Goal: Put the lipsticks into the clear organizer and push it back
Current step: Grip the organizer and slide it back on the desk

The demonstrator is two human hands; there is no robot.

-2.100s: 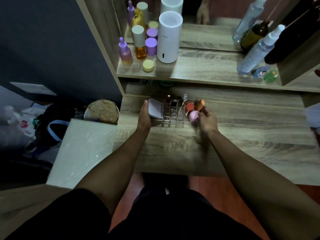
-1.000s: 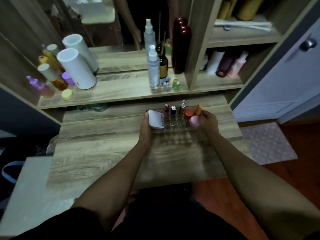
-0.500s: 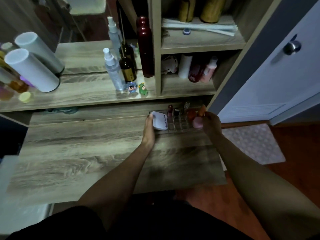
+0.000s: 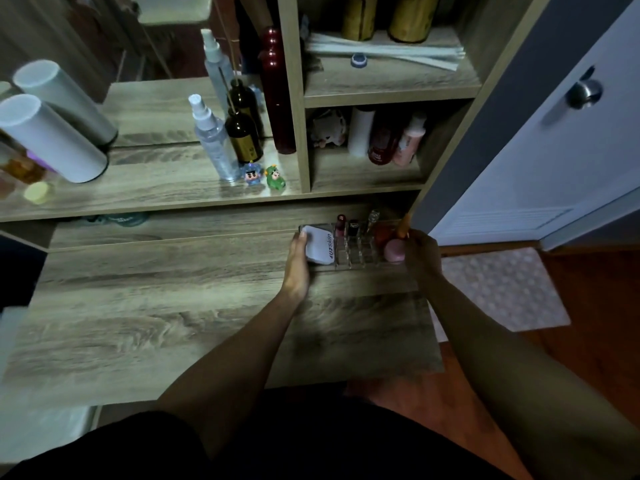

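Observation:
The clear organizer (image 4: 356, 254) sits at the far right of the wooden desk (image 4: 173, 306), close under the shelf. Three lipsticks (image 4: 353, 227) stand upright in its back slots. A white compact (image 4: 320, 247) fills its left end; a pink sponge (image 4: 394, 250) and an orange one (image 4: 403, 225) lie at its right end. My left hand (image 4: 297, 263) presses against the organizer's left side. Around the right end curls my right hand (image 4: 422, 254).
Above the desk, a shelf (image 4: 156, 192) carries spray bottles, a dark bottle, two small figurines (image 4: 265, 174) and a white cylinder (image 4: 52, 140). A cubby (image 4: 367, 168) holds more bottles. A door (image 4: 554, 150) and a floor mat (image 4: 502, 289) lie right.
The organizer has slid right along the desk toward the back right corner, with both hands staying on its ends. My view has swung right.

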